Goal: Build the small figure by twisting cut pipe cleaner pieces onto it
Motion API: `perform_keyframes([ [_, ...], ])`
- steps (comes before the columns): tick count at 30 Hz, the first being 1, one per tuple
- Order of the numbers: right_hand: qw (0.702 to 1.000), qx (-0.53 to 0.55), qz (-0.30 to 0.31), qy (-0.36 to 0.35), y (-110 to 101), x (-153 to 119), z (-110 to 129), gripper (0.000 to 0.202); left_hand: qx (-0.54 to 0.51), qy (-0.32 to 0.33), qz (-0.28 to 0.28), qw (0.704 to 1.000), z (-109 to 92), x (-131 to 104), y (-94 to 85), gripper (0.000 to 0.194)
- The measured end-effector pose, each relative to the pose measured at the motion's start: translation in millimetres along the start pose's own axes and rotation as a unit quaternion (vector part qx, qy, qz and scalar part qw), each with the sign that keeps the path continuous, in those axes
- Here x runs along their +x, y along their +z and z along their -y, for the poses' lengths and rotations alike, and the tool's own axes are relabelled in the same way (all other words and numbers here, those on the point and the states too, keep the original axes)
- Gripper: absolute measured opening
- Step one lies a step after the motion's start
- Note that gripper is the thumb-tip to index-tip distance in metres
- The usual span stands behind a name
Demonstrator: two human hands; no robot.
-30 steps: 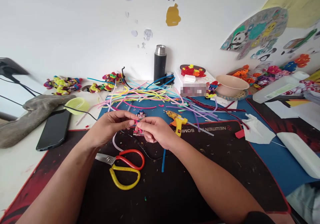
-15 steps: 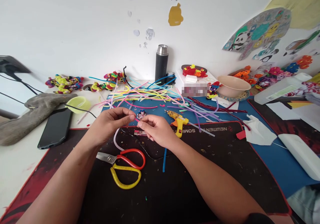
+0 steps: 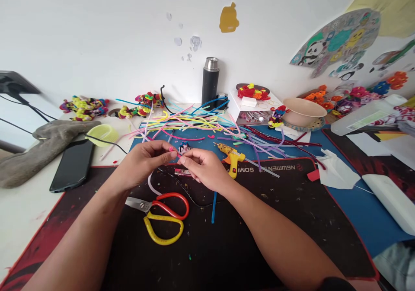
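One black phone [image 3: 71, 165] lies toward the left of our bench [image 3: 29, 213], a yellow-green ring [image 3: 103, 136] just beyond it. Next, our left hand [image 3: 145, 160] pinches a tiny pink piece [image 3: 171, 149] between thumb and fingers; nearer us, scissors [image 3: 162, 217] with one red and one yellow handle rest on the dark mat [image 3: 227, 256]. We hold the pink piece up between both hands, mostly hidden, close to a small figure [image 3: 184, 147]. Our right hand [image 3: 204, 167] presses thumb and forefinger together on its other end, with a blue stem [image 3: 213, 208] below and a yellow glue gun [image 3: 231, 159] farther right.
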State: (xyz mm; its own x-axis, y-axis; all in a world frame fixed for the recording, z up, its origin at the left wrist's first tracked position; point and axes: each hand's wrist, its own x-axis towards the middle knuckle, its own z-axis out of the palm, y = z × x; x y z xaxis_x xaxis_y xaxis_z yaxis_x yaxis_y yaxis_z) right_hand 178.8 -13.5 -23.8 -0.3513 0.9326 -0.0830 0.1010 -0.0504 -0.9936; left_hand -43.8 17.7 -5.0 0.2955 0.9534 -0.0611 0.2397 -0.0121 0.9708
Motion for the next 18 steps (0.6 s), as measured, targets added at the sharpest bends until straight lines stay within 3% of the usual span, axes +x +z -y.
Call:
perform_keyframes([
  [7, 0.994, 0.103, 0.002, 0.022, -2, 3, -4, 0.029, 0.070, 0.059, -0.071, 0.993, -16, -2, 1.9, 0.052],
  [13, 0.993, 0.116, 0.012, 0.018, -1, 4, -6, 0.029, 0.123, 0.099, -0.057, 0.986, -13, -3, 1.7, 0.045],
  [18, 0.993, 0.114, 0.020, 0.025, 0, 3, -6, 0.029, 0.124, 0.096, -0.041, 0.987, -12, -4, 2.2, 0.047],
])
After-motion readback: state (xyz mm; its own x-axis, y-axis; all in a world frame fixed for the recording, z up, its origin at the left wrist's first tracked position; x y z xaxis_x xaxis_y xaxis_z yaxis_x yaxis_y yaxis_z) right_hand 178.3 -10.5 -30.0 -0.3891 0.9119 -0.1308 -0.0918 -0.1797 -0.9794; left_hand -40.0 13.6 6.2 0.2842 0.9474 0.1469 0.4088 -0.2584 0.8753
